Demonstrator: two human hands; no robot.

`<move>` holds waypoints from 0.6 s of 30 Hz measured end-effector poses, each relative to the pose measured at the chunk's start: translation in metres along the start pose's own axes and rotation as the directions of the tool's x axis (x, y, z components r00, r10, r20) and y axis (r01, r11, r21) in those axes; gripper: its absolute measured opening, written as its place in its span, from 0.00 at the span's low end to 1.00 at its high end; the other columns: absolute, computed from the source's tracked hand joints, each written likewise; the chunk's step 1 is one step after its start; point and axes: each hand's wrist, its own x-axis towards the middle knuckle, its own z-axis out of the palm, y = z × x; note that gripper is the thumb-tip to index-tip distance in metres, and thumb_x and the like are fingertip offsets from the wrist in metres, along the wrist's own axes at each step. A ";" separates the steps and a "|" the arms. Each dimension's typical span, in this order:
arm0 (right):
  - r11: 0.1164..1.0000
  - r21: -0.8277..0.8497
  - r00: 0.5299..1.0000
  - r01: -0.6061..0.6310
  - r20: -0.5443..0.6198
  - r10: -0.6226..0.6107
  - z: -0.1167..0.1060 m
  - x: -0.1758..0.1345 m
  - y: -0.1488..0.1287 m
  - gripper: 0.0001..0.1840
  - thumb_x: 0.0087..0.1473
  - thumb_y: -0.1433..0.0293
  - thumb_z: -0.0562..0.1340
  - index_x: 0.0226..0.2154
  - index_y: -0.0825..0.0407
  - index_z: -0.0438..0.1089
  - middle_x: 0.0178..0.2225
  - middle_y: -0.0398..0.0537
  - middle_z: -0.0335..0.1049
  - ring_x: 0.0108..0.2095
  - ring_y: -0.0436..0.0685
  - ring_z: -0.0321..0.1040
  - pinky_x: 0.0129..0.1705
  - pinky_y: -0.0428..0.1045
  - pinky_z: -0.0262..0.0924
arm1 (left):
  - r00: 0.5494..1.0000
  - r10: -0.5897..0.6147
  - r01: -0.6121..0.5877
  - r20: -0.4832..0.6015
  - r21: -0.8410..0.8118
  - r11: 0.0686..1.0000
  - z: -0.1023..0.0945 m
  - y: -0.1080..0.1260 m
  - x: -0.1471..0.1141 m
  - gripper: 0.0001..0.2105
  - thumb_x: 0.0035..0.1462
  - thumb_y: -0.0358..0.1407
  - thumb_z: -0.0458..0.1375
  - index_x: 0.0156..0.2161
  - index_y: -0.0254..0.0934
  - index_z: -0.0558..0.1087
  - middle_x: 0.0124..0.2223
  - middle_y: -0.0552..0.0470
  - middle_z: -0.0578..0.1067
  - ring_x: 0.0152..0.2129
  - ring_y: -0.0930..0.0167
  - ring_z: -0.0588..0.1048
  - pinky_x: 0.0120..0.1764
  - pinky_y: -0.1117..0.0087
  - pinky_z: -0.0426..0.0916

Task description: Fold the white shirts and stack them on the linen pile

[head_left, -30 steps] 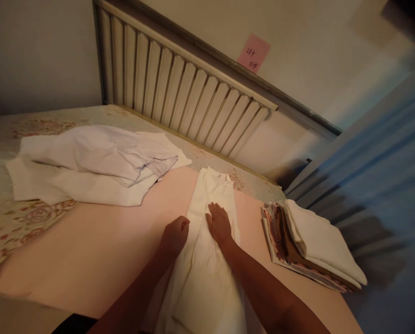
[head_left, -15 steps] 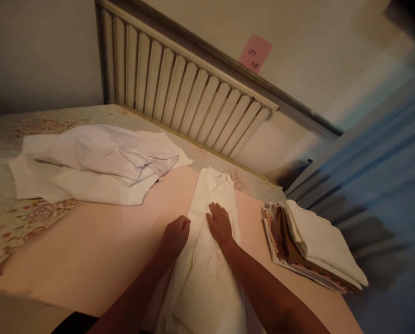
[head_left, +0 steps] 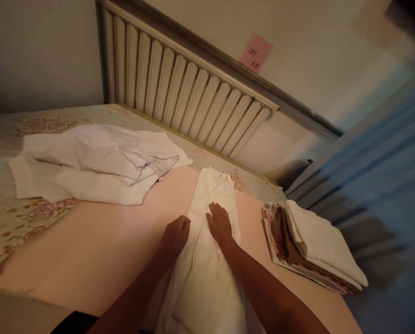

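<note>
A long, narrow folded white garment [head_left: 209,283] lies lengthwise in front of me, with a small dark label at its far end. Its near end runs out of view. On top of it, toward the far end, my right hand [head_left: 220,223] rests flat with the fingers stretched out. My left hand [head_left: 175,235] is closed at the garment's left edge, its fingers curled and mostly hidden. Beneath the garment is a pale pink sheet [head_left: 113,246].
Rumpled white clothes [head_left: 89,162] are heaped at the left on a floral cover [head_left: 5,185]. To the right stands a stack of folded clothes [head_left: 322,246], white on top. Behind are a radiator [head_left: 179,88] and a pink note [head_left: 256,53]; a blue curtain [head_left: 377,195] hangs at right.
</note>
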 end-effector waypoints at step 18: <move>1.000 0.009 1.000 -0.001 -0.020 0.002 0.001 0.000 0.001 0.21 0.62 0.66 0.51 0.56 0.53 0.63 0.58 0.53 0.62 0.62 0.60 0.52 0.63 0.59 0.43 | 0.999 -0.024 0.023 0.022 0.016 1.000 -0.002 0.004 -0.001 0.07 0.54 0.34 0.51 0.35 0.39 0.71 0.30 0.54 0.75 0.28 0.73 0.74 0.33 0.74 0.64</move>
